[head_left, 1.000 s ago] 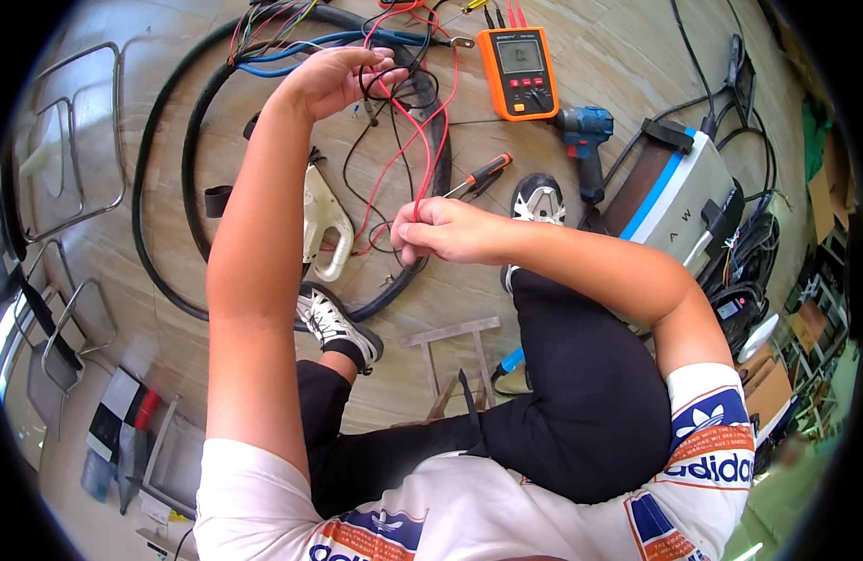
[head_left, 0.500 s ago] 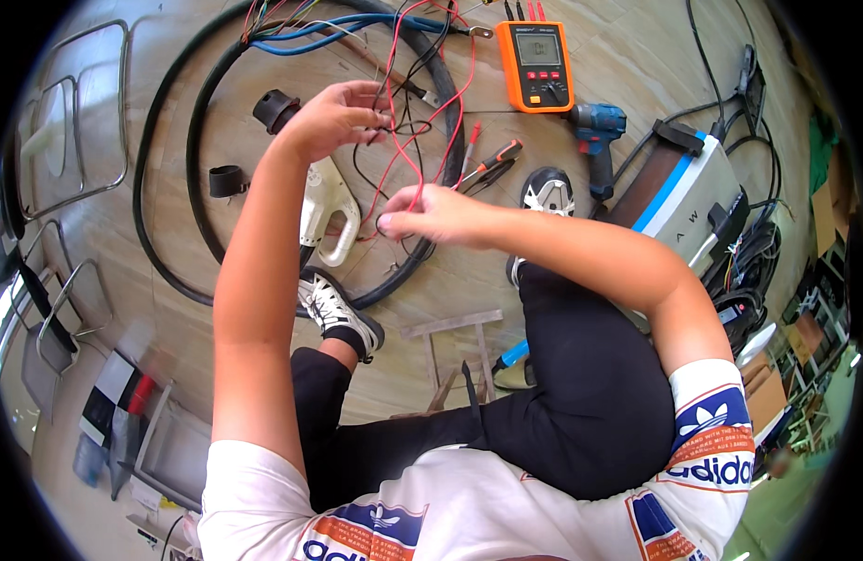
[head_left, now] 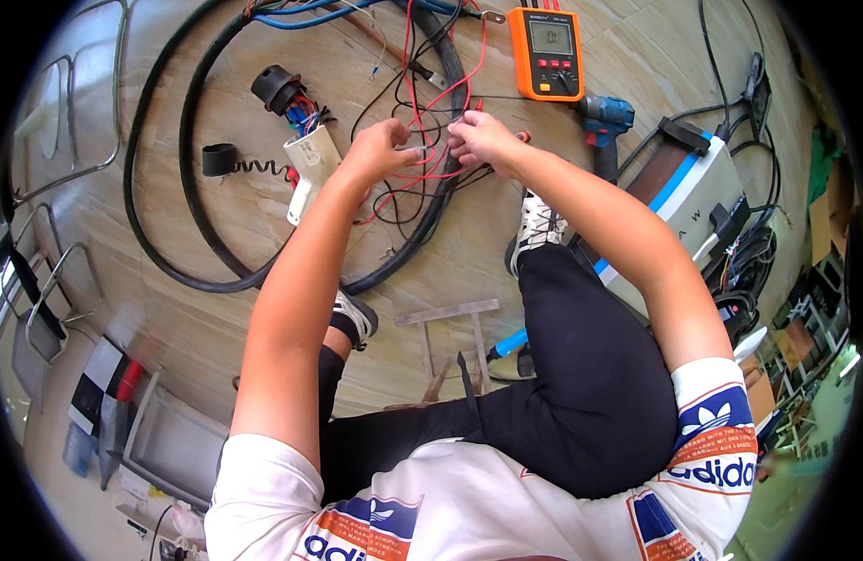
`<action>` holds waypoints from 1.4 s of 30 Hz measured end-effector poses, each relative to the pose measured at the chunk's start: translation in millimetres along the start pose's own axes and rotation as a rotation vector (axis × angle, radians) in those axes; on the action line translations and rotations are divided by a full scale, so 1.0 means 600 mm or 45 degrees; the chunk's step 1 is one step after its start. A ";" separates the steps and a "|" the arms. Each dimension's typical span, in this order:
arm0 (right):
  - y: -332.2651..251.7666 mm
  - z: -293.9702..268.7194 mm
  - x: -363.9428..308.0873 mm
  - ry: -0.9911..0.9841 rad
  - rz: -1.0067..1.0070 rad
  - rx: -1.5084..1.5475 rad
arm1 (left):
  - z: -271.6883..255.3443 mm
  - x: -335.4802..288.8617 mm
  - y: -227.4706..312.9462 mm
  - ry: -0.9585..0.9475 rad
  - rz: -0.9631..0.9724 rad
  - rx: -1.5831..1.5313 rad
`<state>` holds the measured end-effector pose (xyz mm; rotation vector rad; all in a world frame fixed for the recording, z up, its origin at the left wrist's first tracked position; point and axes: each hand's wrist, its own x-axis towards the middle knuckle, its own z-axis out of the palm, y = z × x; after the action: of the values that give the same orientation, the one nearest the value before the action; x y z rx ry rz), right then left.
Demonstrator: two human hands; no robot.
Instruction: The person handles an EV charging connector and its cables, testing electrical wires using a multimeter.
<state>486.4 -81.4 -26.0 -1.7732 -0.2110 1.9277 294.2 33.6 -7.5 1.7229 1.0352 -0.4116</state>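
Observation:
Over a tangle of red and black test leads [head_left: 415, 122], my left hand [head_left: 380, 154] has its thumb and fingers apart, with nothing clearly held between them. My right hand [head_left: 486, 142] is at its right, fingertips pinched on a red lead. The leads appear to belong to an orange multimeter [head_left: 547, 56] with a grey display, lying at the upper right. Left of my left hand lies a white plug-shaped housing [head_left: 312, 154], partly hidden by my forearm. Coloured wires join it to a black round connector [head_left: 278, 89].
A thick black cable [head_left: 190, 159] loops across the tiled floor [head_left: 403, 360]. Beside the multimeter lies a blue cordless driver [head_left: 606, 126]. A grey-white case [head_left: 689, 201] stands at the right, and a small wooden stool [head_left: 447, 311] is near my legs. A black ring [head_left: 219, 160] lies left.
My left hand has moved right and down, and my right hand right and up, among the leads. The connector and its coloured wires now show. The view has shifted slightly.

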 end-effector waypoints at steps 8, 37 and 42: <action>-0.006 0.012 0.018 0.053 0.006 0.428 | 0.054 -0.021 0.026 0.151 0.185 -0.027; -0.013 0.035 -0.036 -0.325 -0.310 0.261 | -0.034 -0.157 0.123 0.139 -0.101 -1.208; -0.023 0.063 -0.070 -0.587 -0.136 0.733 | 0.033 -0.145 0.106 0.320 0.255 -1.032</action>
<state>454.2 -80.4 22.3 -0.9257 0.0893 2.0276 299.6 -28.0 82.9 1.1293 1.0004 0.3355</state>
